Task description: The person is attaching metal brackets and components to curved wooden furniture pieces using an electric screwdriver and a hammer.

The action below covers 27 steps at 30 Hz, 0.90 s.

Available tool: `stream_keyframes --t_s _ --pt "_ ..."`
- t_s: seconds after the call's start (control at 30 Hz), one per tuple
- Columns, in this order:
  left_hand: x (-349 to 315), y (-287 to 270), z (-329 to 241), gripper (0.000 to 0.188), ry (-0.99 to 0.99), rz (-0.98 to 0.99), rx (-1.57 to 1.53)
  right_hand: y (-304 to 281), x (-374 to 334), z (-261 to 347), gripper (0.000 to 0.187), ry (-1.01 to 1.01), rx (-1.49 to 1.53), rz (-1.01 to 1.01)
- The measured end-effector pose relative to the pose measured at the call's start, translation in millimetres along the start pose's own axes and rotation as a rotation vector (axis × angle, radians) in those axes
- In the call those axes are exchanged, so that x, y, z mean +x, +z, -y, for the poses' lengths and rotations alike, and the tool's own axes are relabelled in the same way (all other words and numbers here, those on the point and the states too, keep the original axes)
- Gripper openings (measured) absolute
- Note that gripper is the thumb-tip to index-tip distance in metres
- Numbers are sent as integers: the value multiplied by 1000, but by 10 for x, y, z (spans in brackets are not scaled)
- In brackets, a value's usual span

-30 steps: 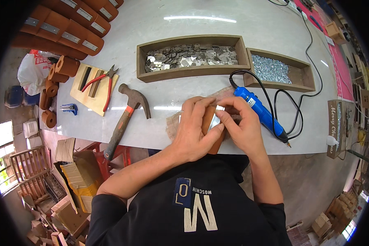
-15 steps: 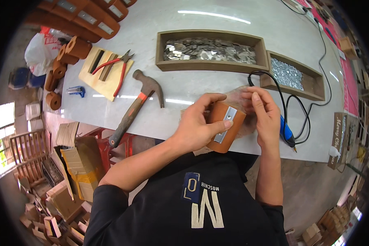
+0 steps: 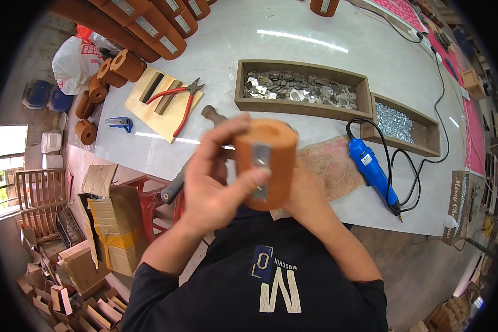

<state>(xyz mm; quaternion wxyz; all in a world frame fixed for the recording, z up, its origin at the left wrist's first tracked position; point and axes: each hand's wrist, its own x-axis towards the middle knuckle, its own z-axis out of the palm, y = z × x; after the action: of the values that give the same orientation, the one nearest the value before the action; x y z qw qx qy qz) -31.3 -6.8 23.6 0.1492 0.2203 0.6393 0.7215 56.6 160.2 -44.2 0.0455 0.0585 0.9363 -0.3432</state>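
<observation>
Workpiece: brown cylinder (image 3: 283,171), held up before the person's chest at the near table edge; hollowed end uppermost, slightly blurred.
Fitting: narrow metal plate (image 3: 261,153), lying lengthwise against the cylinder's side that faces the camera.
Left hand (image 3: 213,185): closed around the workpiece from the left, thumb pressed across the plate, fingers bent about the upper rim.
Right hand (image 3: 308,191): behind the cylinder's lower right side; fingers hidden, so the state of its grip cannot be told.
Cloth (image 3: 329,166): worn, reddish-brown, flat on the table (image 3: 221,55), just right of the hands.
Power driver (image 3: 371,166): blue, lying right of the cloth, black cable looped beside it.
Long tray (image 3: 301,108): wooden, beyond the hands, holding loose metal pieces (image 3: 301,88).
Short tray (image 3: 418,145): wooden, at the long tray's right end, holding small silvery screws (image 3: 393,122).
Hammer (image 3: 212,114): on the table, partly hidden by the left hand.
Pliers (image 3: 186,109): red-handled, resting on a pale board (image 3: 169,124).
Cutter (image 3: 120,123): blue, left of the board.
Stock: further cylinders (image 3: 149,27) stacked at upper left, metal plates on their sides.
</observation>
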Motion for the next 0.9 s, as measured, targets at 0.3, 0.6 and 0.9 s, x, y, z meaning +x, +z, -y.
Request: stream_keyframes --t_s 0.3,0.6,0.9 --pt "-91 466 536 63 -36 313 163 -1207 -273 -378 44 321 1015 -372" --pt "78 734 741 55 -133 446 477 -1115 -116 -565 33 402 1206 -232" --pt "65 751 932 45 -102 388 270 -1077 23 -623 53 233 1316 -204"
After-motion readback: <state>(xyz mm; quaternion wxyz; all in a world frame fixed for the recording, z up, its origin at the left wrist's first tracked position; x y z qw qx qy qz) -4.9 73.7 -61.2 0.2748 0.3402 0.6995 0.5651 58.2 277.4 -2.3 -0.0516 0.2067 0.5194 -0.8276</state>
